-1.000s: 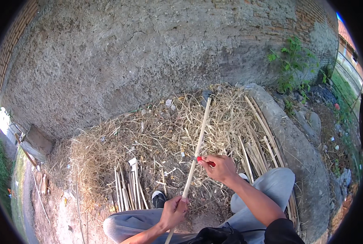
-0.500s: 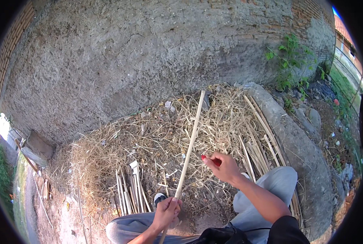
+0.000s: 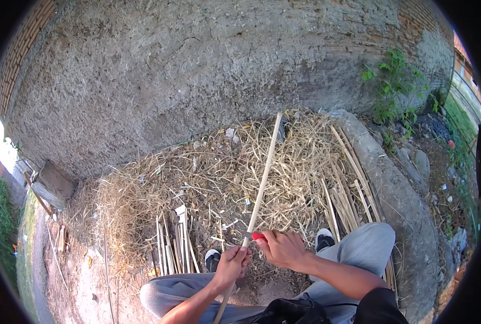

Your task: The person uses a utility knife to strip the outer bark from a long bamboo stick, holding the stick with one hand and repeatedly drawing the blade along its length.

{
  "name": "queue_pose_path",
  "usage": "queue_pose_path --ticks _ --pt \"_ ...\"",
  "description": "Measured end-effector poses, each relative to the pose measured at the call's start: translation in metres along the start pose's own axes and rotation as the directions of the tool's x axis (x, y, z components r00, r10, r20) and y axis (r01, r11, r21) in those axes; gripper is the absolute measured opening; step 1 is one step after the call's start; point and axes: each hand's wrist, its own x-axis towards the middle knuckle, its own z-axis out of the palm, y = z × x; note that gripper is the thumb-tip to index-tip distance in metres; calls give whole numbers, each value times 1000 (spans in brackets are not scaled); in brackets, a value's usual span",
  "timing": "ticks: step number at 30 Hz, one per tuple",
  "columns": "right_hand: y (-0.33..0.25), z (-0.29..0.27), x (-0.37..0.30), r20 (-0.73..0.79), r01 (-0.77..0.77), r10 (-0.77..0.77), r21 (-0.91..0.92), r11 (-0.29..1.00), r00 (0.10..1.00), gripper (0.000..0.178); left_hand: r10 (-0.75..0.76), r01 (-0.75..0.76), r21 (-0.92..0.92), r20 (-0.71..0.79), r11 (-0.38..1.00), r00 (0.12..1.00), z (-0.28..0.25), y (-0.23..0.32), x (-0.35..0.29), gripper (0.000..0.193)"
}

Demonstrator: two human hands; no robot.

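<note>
A long, pale strip of bamboo or wood (image 3: 265, 175) slants from near the foot of the wall down between my legs. My left hand (image 3: 231, 264) is closed around its lower part. Just above that grip, a red-handled knife (image 3: 258, 236) meets the strip, its short dark blade lying across it. My right hand (image 3: 283, 248) is wrapped around the knife's handle, and the fingers hide most of it. The strip's lower end runs on below my left hand toward the picture's lower edge.
Curled shavings (image 3: 299, 156) cover the ground ahead. Cut strips lie in a bundle (image 3: 175, 245) by my left shoe (image 3: 212, 260) and another (image 3: 345, 208) by my right leg. A rough wall (image 3: 197, 81) stands behind; a concrete edge (image 3: 397, 200) curves along the right.
My right hand has moved left and down, bringing the knife from beside the strip onto it. My left hand still grips the strip, now slightly higher and farther right.
</note>
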Motion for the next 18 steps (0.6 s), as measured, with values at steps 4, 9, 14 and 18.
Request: queue_pose_path --ticks 4,9,14,18 --pt "3 1 2 141 -69 75 -46 997 987 37 -6 6 9 10 1000 1000 4 1 4 25" --pt "3 -2 0 190 0 40 -207 978 981 23 -10 9 72 12 997 1000 9 1 10 25" --pt "22 15 4 171 20 30 -280 960 985 16 -62 62 48 -4 997 998 12 7 12 25" --pt "25 22 7 100 21 14 -338 941 995 22 -28 31 88 -39 996 999 17 8 9 25"
